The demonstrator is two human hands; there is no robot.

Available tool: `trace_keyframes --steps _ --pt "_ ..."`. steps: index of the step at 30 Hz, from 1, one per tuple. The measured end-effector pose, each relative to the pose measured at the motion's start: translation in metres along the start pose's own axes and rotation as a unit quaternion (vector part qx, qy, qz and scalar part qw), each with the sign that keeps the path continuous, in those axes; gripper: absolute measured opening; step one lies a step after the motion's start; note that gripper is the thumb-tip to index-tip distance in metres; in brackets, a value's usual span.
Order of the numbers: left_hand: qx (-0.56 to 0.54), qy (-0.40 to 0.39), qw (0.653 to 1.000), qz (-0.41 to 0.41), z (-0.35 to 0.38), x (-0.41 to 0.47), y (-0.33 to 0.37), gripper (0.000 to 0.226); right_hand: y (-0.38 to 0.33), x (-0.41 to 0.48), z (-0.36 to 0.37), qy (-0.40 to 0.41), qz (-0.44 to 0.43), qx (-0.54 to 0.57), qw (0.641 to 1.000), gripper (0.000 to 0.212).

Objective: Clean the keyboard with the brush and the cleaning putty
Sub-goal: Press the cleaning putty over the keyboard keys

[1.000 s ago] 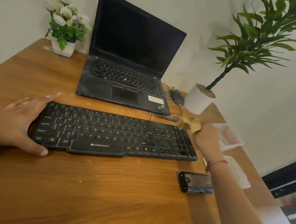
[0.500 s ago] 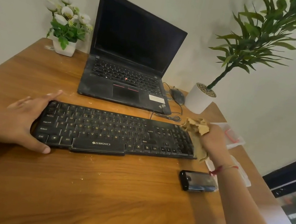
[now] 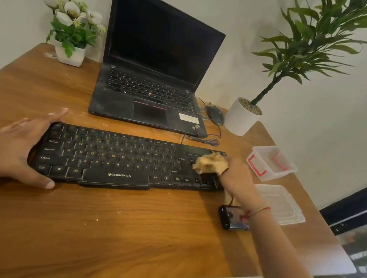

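Lowered since 0.5 s ago, the putty (image 3: 210, 164) now sits on the right-end keys of the keyboard (image 3: 117, 160). The left hand (image 3: 18, 152), fingers straight and released, braces the keyboard's left end. The keyboard's front reads ZEBRONICS. The right hand (image 3: 238, 178) grasps the tan putty near the right edge of the table (image 3: 139, 239).

One second ago the right hand (image 3: 238, 179) held the putty (image 3: 210, 164) up in the air, just past the 2 o'clock corner of the keyboard (image 3: 115, 159). Half a second ago the putty was pulled long and hung beside the 3 o'clock edge. Now the hand has come toward 9 o'clock and down. The putty is a rounded lump again and sits on the number keys at the 3 o'clock end, touching them. The small clear box (image 3: 265, 175) at 2 o'clock from the keyboard, partly hidden by the hand before, now shows whole.
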State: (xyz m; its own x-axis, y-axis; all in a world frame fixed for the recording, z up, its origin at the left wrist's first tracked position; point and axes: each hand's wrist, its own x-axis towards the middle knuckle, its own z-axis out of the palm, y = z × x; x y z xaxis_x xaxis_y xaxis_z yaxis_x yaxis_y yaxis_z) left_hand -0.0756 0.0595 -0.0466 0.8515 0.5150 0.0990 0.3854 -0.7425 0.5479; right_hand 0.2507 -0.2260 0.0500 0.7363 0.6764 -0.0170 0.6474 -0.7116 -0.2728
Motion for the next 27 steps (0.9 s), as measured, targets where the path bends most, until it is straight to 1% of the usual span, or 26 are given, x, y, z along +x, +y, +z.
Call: trace_keyframes --steps 1,2,4,5,6,8,9,12,15,17,19,20,21,22,23,24,26,27 --pt "0.002 0.001 1.000 0.000 0.000 0.000 0.000 0.146 0.006 0.004 -0.010 0.011 0.015 0.035 0.999 0.017" --pt "0.000 0.002 1.000 0.000 0.000 0.000 0.000 0.145 0.014 0.009 -0.021 0.039 0.030 0.057 0.997 0.022" --pt "-0.004 0.003 1.000 0.003 0.000 -0.001 0.000 0.144 0.030 0.017 -0.035 0.114 0.054 0.006 0.992 0.024" --pt "-0.002 0.003 1.000 0.004 0.000 -0.001 0.000 0.144 0.031 0.018 -0.034 0.130 0.066 -0.033 0.989 0.021" --pt "0.000 0.002 1.000 0.005 0.000 0.000 -0.001 0.145 0.029 0.017 -0.030 0.118 0.072 -0.066 0.988 0.018" --pt "0.001 0.003 1.000 0.003 0.001 0.000 -0.001 0.146 0.020 0.011 -0.012 0.046 0.075 -0.091 0.992 0.012" --pt "-0.001 0.005 1.000 0.002 0.002 0.000 -0.002 0.146 0.015 0.007 -0.005 0.025 0.075 -0.100 0.992 0.010" --pt "-0.006 -0.001 1.000 0.003 0.001 0.001 -0.004 0.148 0.007 -0.002 0.003 0.032 0.069 -0.105 0.992 0.009" --pt "-0.009 0.008 1.000 0.014 0.002 0.001 -0.005 0.150 0.003 -0.011 0.004 -0.002 0.023 -0.062 0.998 0.004" --pt "-0.015 0.014 1.000 0.019 0.002 0.001 -0.005 0.150 0.008 -0.007 -0.005 -0.003 0.027 -0.013 1.000 0.018" --pt "-0.013 0.012 1.000 0.016 0.001 0.001 -0.005 0.150 0.018 0.001 -0.019 0.042 0.045 0.011 0.998 0.025" --pt "-0.009 0.007 1.000 0.013 0.001 0.001 -0.005 0.150 0.023 0.003 -0.026 0.077 0.057 0.001 0.995 0.023" --pt "-0.005 0.004 1.000 0.011 0.001 0.001 -0.004 0.151 0.027 0.005 -0.029 0.110 0.067 -0.037 0.991 0.022" --pt "-0.003 0.002 1.000 0.009 0.001 0.001 -0.005 0.152 0.028 0.004 -0.029 0.124 0.070 -0.095 0.985 0.021" --pt "-0.001 0.002 1.000 0.009 0.001 0.002 -0.005 0.152 0.024 0.000 -0.025 0.110 0.067 -0.148 0.981 0.018" --pt "0.000 0.003 1.000 0.010 0.001 0.002 -0.005 0.152 0.019 -0.003 -0.015 0.076 0.064 -0.175 0.979 0.014" --pt "-0.003 0.009 1.000 0.012 0.002 0.001 -0.004 0.151 0.006 -0.012 0.001 0.014 0.069 -0.164 0.984 0.007" --pt "-0.006 0.012 1.000 0.013 0.002 0.001 -0.004 0.151 0.002 -0.015 0.006 0.014 0.068 -0.159 0.985 0.010"
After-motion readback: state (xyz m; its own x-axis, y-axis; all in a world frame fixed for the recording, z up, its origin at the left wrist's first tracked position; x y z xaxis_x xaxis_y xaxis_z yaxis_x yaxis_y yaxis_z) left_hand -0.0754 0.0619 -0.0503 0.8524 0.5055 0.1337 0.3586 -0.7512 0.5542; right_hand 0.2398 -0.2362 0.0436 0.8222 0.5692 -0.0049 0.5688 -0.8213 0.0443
